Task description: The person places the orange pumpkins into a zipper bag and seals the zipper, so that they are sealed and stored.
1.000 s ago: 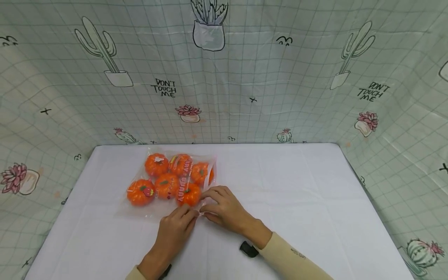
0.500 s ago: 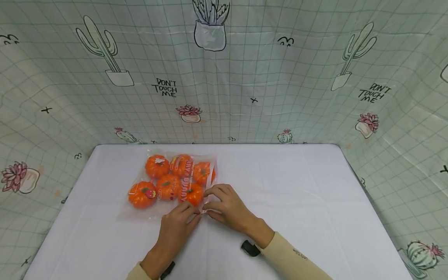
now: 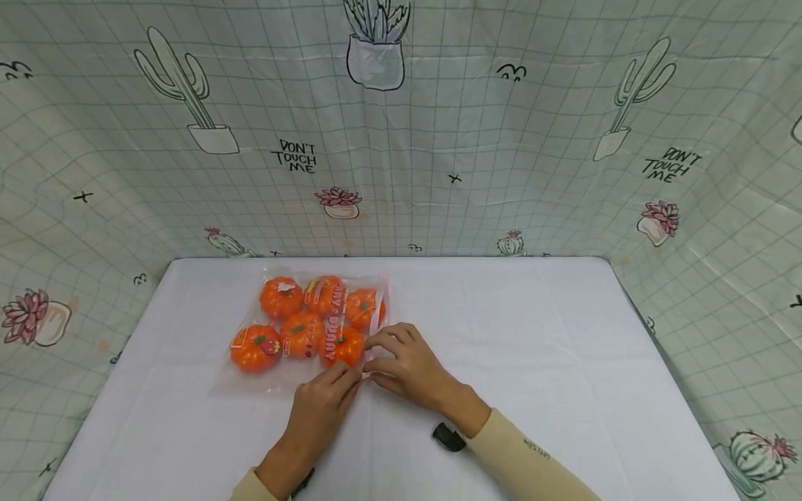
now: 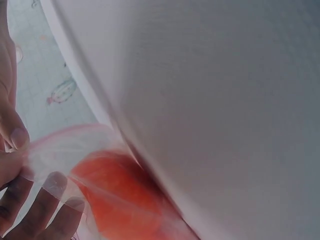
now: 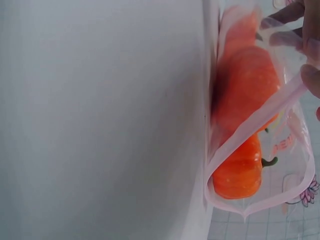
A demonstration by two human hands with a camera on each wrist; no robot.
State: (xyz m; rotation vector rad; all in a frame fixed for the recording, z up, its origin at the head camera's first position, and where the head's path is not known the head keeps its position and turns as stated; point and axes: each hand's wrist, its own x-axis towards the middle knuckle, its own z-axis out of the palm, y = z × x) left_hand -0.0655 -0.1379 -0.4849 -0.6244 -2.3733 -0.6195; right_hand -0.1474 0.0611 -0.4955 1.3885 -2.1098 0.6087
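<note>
A clear printed plastic bag [image 3: 276, 381] lies at the left middle of the white table, with several small orange pumpkins [image 3: 255, 349] inside. At its near right corner, my left hand [image 3: 319, 407] pinches the edge. Just beside it my right hand [image 3: 413, 369] pinches the same edge from the right. In the left wrist view, the left thumb and forefinger hold the film, and other fingers [image 4: 55, 185] show through it. The right wrist view has the bag's pink rim [image 5: 260, 117] gapping into a loop below the right hand [image 5: 310, 50], with a green-stemmed pumpkin [image 5: 237, 172] inside.
A white cloth covers the table [image 3: 532, 348]. Behind and at both sides hangs a grid-patterned curtain [image 3: 438, 125] with cactus drawings. A black strap piece [image 3: 448, 437] sits at the right wrist.
Both hands and the bag have shifted slightly to the right. My left hand's fingertips have edged along the bag's corner toward the right hand's. Both keep their pinch.
</note>
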